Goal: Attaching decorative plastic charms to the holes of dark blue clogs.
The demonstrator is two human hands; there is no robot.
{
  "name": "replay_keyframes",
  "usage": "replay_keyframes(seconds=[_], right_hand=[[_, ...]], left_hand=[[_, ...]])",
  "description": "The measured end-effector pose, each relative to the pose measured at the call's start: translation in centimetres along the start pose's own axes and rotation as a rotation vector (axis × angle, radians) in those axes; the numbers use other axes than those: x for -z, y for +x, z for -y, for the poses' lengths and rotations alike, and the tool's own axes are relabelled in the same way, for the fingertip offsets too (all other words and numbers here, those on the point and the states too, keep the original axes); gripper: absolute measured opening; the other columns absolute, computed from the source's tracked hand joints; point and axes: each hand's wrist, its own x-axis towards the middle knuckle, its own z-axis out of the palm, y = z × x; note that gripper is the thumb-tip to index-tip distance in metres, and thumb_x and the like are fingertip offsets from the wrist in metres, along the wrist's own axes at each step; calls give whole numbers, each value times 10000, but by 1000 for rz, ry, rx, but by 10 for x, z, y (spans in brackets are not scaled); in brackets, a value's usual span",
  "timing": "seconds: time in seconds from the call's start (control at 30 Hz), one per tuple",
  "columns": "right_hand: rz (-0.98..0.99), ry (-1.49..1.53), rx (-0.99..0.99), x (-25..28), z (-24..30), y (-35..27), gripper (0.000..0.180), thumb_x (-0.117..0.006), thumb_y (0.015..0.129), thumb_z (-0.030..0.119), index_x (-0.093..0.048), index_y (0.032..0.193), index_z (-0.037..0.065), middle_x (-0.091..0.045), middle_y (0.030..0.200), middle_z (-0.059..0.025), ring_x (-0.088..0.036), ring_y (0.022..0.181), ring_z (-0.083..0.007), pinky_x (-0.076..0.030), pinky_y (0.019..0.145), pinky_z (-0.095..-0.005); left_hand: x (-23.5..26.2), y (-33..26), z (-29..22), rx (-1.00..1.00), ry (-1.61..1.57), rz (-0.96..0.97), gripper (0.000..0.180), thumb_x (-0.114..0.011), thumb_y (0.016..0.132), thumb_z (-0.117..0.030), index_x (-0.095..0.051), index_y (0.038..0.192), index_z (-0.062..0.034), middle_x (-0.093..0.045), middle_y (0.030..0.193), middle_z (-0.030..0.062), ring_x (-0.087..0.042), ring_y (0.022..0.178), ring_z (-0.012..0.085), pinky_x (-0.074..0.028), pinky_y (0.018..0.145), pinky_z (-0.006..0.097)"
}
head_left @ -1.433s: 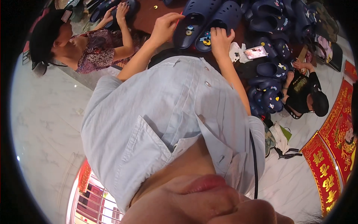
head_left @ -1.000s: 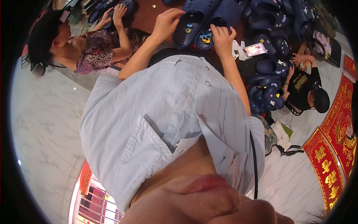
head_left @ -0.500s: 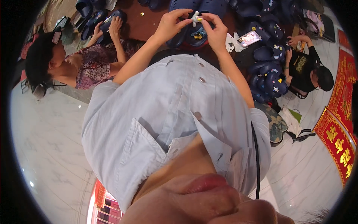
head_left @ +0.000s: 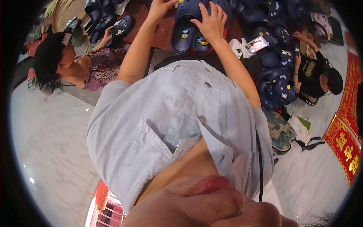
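Note:
A pair of navy clogs lies in front of me, toes pointing away. My right hand [head_left: 212,24] rests on the right clog [head_left: 200,34], fingers apart over its holed upper, holding nothing. At the upper edge of the picture, my left hand [head_left: 160,8] is beside the left clog [head_left: 181,42], pinching a small white and yellow shoe charm [head_left: 176,5], mostly hidden by the fingers. Small colourful charms [head_left: 185,34] sit in the left clog's opening, and a yellow and blue charm [head_left: 203,41] shows in the right clog's.
Several decorated navy clogs [head_left: 278,56] crowd the table's right side, near a phone [head_left: 258,44] and white plastic [head_left: 238,47]. At left, a person [head_left: 75,60] handles another charmed clog [head_left: 123,27]. A second person [head_left: 315,72] sits at right. The brown tabletop [head_left: 162,36] lies between.
My hands have parted. The right has let go of the charm and come down onto the right clog; the left has moved left and away with the charm. My view has shifted slightly.

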Motion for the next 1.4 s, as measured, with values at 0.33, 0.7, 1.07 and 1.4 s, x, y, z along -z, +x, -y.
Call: replay_keyframes(seconds=[0.33, 0.7, 1.07, 1.4], right_hand=[[86, -212, 40, -29, -9, -10, 477, -667, 806, 425, -643, 1170, 117, -645, 1029, -93, -531, 1098, -299, -352, 932, -495], [54, -216, 39, -30, -7, -10, 465, -660, 806, 419, -640, 1161, 120, -631, 1001, -65, -541, 1079, -265, -369, 920, -470], [67, -246, 29, -30, -5, -11, 463, -658, 803, 421, -635, 1157, 124, -629, 996, -62, -544, 1073, -251, -359, 926, -454], [94, -228, 62, -31, 0, -6, 455, -664, 786, 388, -647, 1172, 149, -657, 1014, -31, -565, 1054, -220, -365, 926, -441]], left_hand=[[-12, 91, 14, 74, 198, 253, 175, -728, 849, -139, -759, 942, 5, -704, 755, 40, -564, 613, 97, -432, 576, 248], [-22, 122, 11, 32, 332, 493, 90, -769, 791, -116, -769, 778, -26, -668, 619, 17, -525, 526, 85, -383, 502, 249], [-28, 172, 58, -203, 604, 534, 286, -870, 677, -126, -682, 861, -13, -682, 707, 81, -570, 570, 151, -479, 577, 307], [-22, 183, 64, -86, 580, 727, 545, -864, 698, -137, -655, 1187, -20, -703, 862, 48, -628, 772, 159, -526, 672, 361]])
